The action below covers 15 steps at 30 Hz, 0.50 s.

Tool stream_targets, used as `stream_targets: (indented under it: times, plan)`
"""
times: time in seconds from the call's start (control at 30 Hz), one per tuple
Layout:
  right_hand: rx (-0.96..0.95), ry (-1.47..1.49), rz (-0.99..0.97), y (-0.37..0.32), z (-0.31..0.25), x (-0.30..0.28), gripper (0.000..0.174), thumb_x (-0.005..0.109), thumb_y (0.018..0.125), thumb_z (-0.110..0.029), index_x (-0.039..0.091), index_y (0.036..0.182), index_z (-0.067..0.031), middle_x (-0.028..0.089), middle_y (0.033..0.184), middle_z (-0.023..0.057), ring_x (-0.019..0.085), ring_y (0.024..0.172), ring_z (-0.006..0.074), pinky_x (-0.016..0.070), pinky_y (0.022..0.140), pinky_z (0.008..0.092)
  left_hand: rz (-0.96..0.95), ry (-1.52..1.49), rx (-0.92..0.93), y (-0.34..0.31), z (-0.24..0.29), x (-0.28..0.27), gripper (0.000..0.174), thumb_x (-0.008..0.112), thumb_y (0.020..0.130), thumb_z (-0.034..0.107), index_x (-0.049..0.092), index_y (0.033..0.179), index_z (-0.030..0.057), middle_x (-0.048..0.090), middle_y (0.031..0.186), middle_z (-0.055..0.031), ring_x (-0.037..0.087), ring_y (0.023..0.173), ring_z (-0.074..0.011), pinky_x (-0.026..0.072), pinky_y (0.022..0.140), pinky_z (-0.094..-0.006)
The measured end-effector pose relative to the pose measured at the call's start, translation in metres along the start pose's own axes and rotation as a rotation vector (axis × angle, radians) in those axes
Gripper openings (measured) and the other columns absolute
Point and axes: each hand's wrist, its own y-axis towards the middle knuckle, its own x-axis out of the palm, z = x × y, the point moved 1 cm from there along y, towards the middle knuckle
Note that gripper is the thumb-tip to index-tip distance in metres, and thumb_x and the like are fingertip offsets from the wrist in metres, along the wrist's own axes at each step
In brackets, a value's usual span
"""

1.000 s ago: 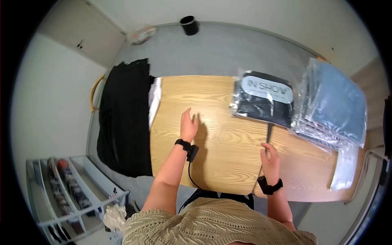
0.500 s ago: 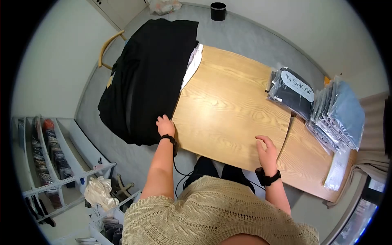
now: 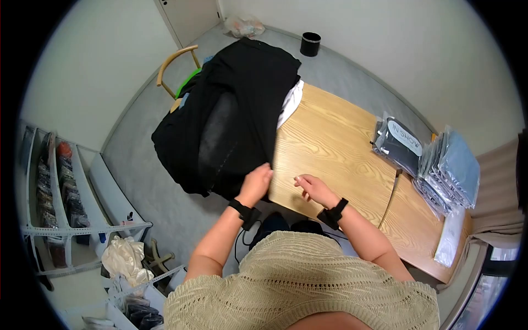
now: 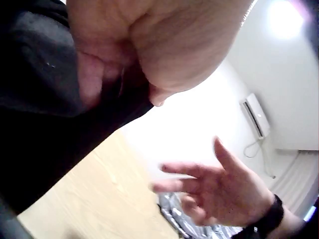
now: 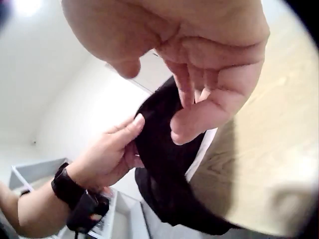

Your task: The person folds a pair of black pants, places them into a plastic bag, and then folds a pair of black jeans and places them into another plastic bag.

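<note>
A pile of black garments (image 3: pixel 220 126) lies over the left end of the wooden table (image 3: pixel 335 148) and hangs past its edge. At the near right corner of the cloth, the left hand (image 3: pixel 256 186) pinches the black fabric; in the right wrist view that hand (image 5: pixel 112 154) has its thumb on top of the fabric (image 5: pixel 164 144). The right hand (image 3: pixel 317 190) hovers over the tabletop just right of the cloth, holding nothing, its fingers loosely bent. In the left wrist view the right hand (image 4: pixel 224 191) shows its fingers spread.
Bagged dark clothing (image 3: pixel 400 144) and a stack of bagged blue clothing (image 3: pixel 454 170) stand on the table's right side, near a clear plastic strip (image 3: pixel 450 239). A chair (image 3: pixel 171 61) is behind the pile. Shelves (image 3: pixel 63 228) stand left; a black bin (image 3: pixel 310 45) is on the floor.
The view has turned left toward the black pile. The left hand has gone from above the table to the cloth and lifted its corner; the right hand has moved left toward it.
</note>
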Motion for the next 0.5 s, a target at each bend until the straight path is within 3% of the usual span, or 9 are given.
stream_targets:
  times: [0.03,0.1,0.13,0.17,0.27,0.3,0.37,0.4,0.5]
  plan:
    - [-0.01,-0.005,-0.005,0.008,-0.005,0.004,0.047,0.049,0.094,-0.043,0.056,0.111,0.0001,0.06,0.095,0.0062,0.059,0.079,0.0171,0.0488,0.074,0.0297,0.015,-0.043,0.054,-0.003,0.01,0.006,0.029,0.051,0.091,0.021,0.06,0.106,-0.0026,0.062,0.107,-0.0207,0.058,0.101,-0.0373,0.047,0.086,-0.0414]
    - [0.101,0.313,0.027,0.023,-0.01,0.009,0.053,0.049,0.093,-0.048,0.053,0.115,-0.0003,0.058,0.104,0.0078,0.056,0.09,0.0188,0.0466,0.082,0.0325,-0.267,-0.155,0.011,-0.01,0.056,0.0,0.023,0.053,0.09,0.022,0.058,0.092,-0.0007,0.061,0.095,-0.0202,0.058,0.092,-0.0392,0.0468,0.078,-0.043]
    - [0.101,0.327,0.039,0.018,-0.027,0.008,0.058,0.051,0.091,-0.05,0.051,0.12,0.0006,0.057,0.11,0.0102,0.052,0.105,0.0185,0.0436,0.088,0.0339,-0.289,-0.184,0.105,-0.018,0.068,0.006,0.022,0.054,0.089,0.022,0.055,0.087,-0.0005,0.059,0.091,-0.0198,0.057,0.088,-0.0394,0.0458,0.075,-0.0434]
    - [-0.042,0.393,-0.022,0.032,-0.016,0.002,0.052,0.058,0.091,-0.039,0.053,0.12,0.0034,0.059,0.113,0.011,0.055,0.102,0.0176,0.0447,0.087,0.0315,-0.312,-0.213,0.198,-0.026,0.077,0.015,0.023,0.054,0.089,0.022,0.052,0.083,-0.0003,0.057,0.086,-0.0194,0.056,0.084,-0.0397,0.0448,0.072,-0.0438]
    - [0.096,0.267,0.038,0.04,0.016,-0.022,0.031,0.064,0.085,-0.013,0.061,0.111,0.0048,0.066,0.103,0.0091,0.061,0.089,0.0165,0.0472,0.081,0.0278,-0.535,-0.274,0.312,-0.037,0.085,0.036,0.024,0.052,0.091,0.021,0.053,0.084,-0.0011,0.054,0.085,-0.0176,0.054,0.081,-0.0386,0.0441,0.072,-0.0428]
    - [0.03,0.228,0.054,0.035,0.028,-0.028,0.031,0.063,0.087,-0.014,0.061,0.111,0.0052,0.066,0.1,0.0093,0.061,0.087,0.0169,0.048,0.079,0.0286,-0.623,-0.269,0.337,-0.035,0.082,0.039,0.024,0.052,0.092,0.023,0.058,0.092,-0.0005,0.059,0.09,-0.0161,0.057,0.086,-0.0355,0.0458,0.076,-0.0396]
    - [0.041,0.115,0.124,0.027,0.058,-0.046,0.03,0.061,0.088,-0.014,0.061,0.11,0.0054,0.067,0.095,0.009,0.061,0.083,0.0166,0.0487,0.076,0.0292,-0.546,-0.375,0.329,-0.031,0.077,0.036,0.027,0.053,0.093,0.025,0.06,0.105,0.0018,0.064,0.1,-0.0134,0.06,0.092,-0.0315,0.047,0.081,-0.0359]
    - [0.067,0.069,0.148,0.016,0.066,-0.055,0.029,0.061,0.088,-0.014,0.061,0.11,0.0057,0.067,0.094,0.0088,0.061,0.081,0.0164,0.0488,0.076,0.0296,-0.639,-0.362,0.205,-0.019,0.077,0.023,0.031,0.053,0.093,0.025,0.059,0.114,0.0038,0.065,0.106,-0.0125,0.061,0.097,-0.0256,0.047,0.086,-0.0321]
    - [0.126,0.015,0.234,-0.022,0.09,-0.073,0.027,0.06,0.088,-0.014,0.062,0.108,0.0051,0.067,0.091,0.009,0.062,0.08,0.0181,0.0489,0.075,0.0312,-0.398,-0.472,0.059,0.016,0.042,0.001,0.024,0.055,0.092,0.017,0.06,0.111,0.0033,0.065,0.106,-0.0094,0.062,0.093,-0.0197,0.0486,0.08,-0.0308]
